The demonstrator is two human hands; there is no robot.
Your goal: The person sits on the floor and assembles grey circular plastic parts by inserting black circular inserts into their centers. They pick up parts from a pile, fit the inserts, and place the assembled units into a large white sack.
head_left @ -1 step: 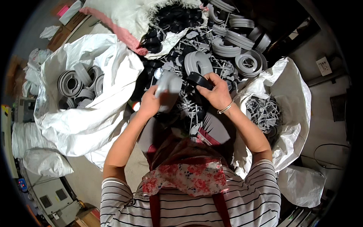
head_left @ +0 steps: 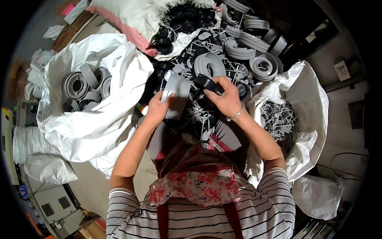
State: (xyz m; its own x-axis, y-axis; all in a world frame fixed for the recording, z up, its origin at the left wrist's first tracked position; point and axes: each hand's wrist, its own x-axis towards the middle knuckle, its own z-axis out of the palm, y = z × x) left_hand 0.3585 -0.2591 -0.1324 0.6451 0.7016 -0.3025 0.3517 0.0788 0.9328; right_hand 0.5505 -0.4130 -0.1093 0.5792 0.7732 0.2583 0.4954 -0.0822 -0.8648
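1. At far left, small white sacks [head_left: 47, 167] lie on the floor [head_left: 91, 187], beside a grey machine [head_left: 51, 207] near the lower rim.
2. A big white bag [head_left: 99, 115] lies open at left. Grey rings [head_left: 85, 85] sit inside it, piled against each other.
3. The left hand [head_left: 159, 107] comes up from the lower edge. Its grip is closed around a grey curved part [head_left: 177, 97], thumb on the near face, fingers wrapped behind. The part stands nearly upright in front of the person, above the lap, at picture centre.
4. Just right of it, the right hand [head_left: 227, 99] pinches a black ring [head_left: 209, 83] between thumb and fingers. The ring is tilted and sits at the upper right edge of the grey part; I cannot tell whether the two touch. A metal bangle [head_left: 234, 116] circles the right wrist.
5. Beyond both hands lies a heap [head_left: 223, 51] of grey rings and grey sprues, with black parts [head_left: 187, 18] in another white bag at top centre.
6. Under the hands, a red and floral cloth [head_left: 195, 183] covers the lap, over a striped shirt [head_left: 258, 215].
7. At right, a second white bag [head_left: 310, 103] stands open, holding grey sprues [head_left: 278, 117] in a tangle.
8. At far right, a wall socket [head_left: 342, 69] is fixed above a cable [head_left: 346, 157] on the floor.
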